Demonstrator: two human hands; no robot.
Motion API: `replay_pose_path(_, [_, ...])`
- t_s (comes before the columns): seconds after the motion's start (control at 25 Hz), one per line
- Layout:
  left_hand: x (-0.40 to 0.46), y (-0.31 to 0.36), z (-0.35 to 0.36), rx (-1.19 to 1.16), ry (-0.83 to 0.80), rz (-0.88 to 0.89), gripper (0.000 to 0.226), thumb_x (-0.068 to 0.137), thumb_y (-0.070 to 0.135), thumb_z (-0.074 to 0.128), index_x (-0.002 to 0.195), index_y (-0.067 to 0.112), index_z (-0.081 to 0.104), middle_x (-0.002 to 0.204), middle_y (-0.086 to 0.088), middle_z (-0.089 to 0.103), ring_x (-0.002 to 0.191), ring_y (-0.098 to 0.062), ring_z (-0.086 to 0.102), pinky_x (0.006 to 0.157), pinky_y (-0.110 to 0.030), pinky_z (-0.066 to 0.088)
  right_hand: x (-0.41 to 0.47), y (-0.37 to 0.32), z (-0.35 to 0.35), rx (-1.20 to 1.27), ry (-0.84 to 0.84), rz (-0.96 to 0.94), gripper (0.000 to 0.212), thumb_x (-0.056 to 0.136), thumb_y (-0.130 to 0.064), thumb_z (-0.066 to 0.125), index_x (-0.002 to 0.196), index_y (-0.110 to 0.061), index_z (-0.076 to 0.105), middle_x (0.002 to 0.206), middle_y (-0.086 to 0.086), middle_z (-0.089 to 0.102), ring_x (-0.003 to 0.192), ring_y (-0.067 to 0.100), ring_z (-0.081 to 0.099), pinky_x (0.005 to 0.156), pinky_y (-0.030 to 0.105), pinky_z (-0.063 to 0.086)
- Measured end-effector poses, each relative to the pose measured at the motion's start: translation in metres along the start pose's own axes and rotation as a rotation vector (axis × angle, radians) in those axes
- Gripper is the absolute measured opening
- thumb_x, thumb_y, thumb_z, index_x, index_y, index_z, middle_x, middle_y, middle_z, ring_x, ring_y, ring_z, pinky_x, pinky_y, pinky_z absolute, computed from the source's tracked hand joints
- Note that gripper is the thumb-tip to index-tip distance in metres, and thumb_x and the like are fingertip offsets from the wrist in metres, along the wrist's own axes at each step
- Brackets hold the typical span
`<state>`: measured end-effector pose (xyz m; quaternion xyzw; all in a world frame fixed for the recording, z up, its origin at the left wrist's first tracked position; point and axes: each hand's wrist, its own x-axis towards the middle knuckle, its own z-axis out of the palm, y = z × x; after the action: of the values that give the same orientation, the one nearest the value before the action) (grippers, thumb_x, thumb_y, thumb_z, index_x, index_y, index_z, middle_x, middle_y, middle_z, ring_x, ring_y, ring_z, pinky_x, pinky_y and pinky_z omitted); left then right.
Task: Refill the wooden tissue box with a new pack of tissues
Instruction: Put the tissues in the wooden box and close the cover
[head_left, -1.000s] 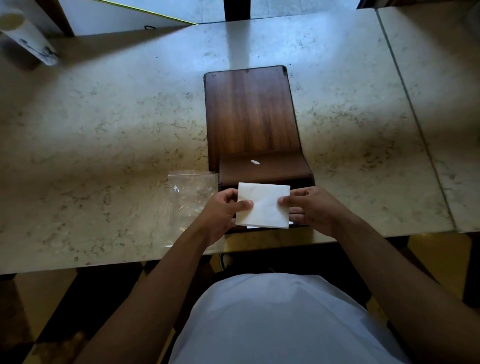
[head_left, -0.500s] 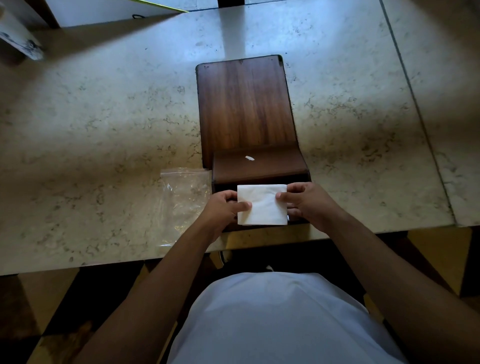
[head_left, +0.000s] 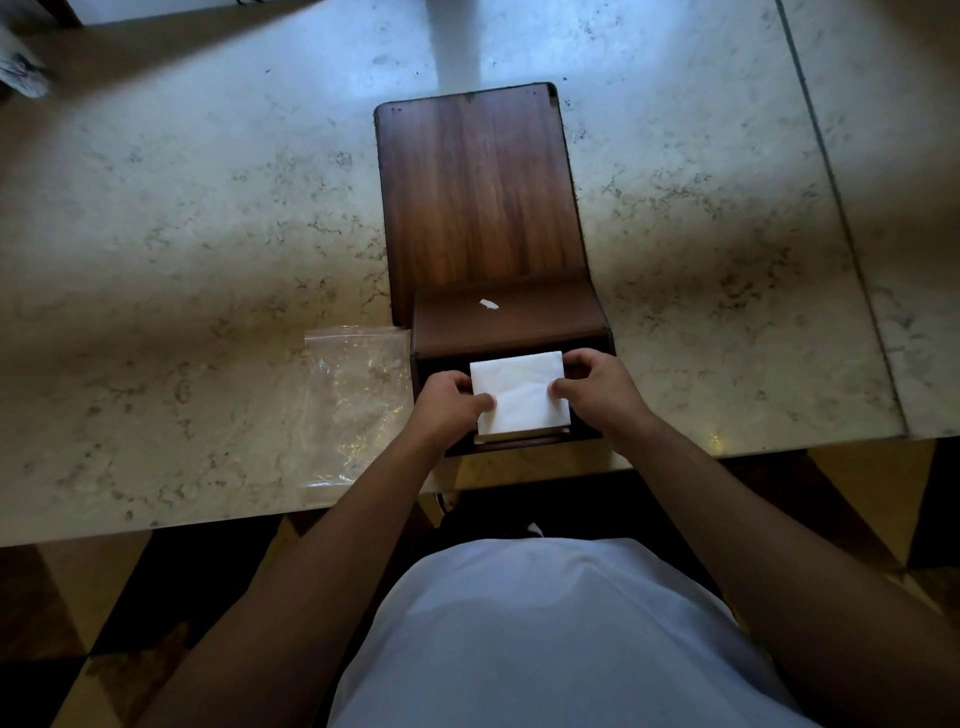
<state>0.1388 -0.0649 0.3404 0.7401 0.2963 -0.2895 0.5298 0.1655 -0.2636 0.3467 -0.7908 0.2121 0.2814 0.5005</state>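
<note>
A dark wooden tissue box (head_left: 511, 325) stands open at the near edge of the marble table, its lid (head_left: 475, 187) folded flat away from me. A white stack of tissues (head_left: 519, 392) sits in the box's opening, its lower edge resting just inside the near wall. My left hand (head_left: 449, 402) pinches the stack's left edge with thumb on top. My right hand (head_left: 597, 387) grips the right edge the same way. A small white scrap (head_left: 488, 304) lies on the box's inner flap.
An empty clear plastic wrapper (head_left: 358, 400) lies flat on the marble table (head_left: 182, 234) just left of the box. A seam (head_left: 831, 197) runs through the tabletop at the right. The table's near edge (head_left: 208, 519) is close to my body.
Both hands have lowered the tissue stack from above the box's near edge down into the opening. The camera has tilted slightly.
</note>
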Motion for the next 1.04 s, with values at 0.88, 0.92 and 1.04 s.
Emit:
replay_pose_path(0.88, [-0.006, -0.003, 0.014, 0.494, 0.343, 0.143, 0.026, 0.080, 0.027, 0.073, 0.079, 0.002, 0.064, 0.075, -0.010, 0.065, 0.071, -0.027, 0.061, 0.060, -0.037, 0.050, -0.006, 0.010, 0.020, -0.558, 0.197, -0.297, 0.027, 0.086, -0.021, 0.072, 0.108, -0.011, 0.059, 0.097, 0.008, 0.066, 0.083, 0.023, 0.061, 0.068, 0.033, 0.049])
replay_pose_path(0.92, [-0.005, -0.003, 0.014, 0.494, 0.343, 0.141, 0.026, 0.080, 0.027, 0.073, 0.079, 0.003, 0.064, 0.075, -0.010, 0.064, 0.070, -0.026, 0.061, 0.058, -0.035, 0.048, -0.006, 0.011, 0.020, -0.561, 0.205, -0.300, 0.026, 0.086, -0.021, 0.073, 0.105, -0.011, 0.058, 0.097, 0.007, 0.066, 0.082, 0.023, 0.061, 0.068, 0.033, 0.049])
replay_pose_path(1.04, [-0.005, -0.002, 0.014, 0.487, 0.342, 0.132, 0.026, 0.080, 0.027, 0.074, 0.080, 0.003, 0.063, 0.074, -0.009, 0.063, 0.069, -0.025, 0.059, 0.054, -0.031, 0.042, -0.006, 0.011, 0.018, -0.576, 0.211, -0.298, 0.027, 0.086, -0.023, 0.074, 0.101, -0.011, 0.056, 0.096, 0.008, 0.064, 0.082, 0.025, 0.062, 0.068, 0.036, 0.051])
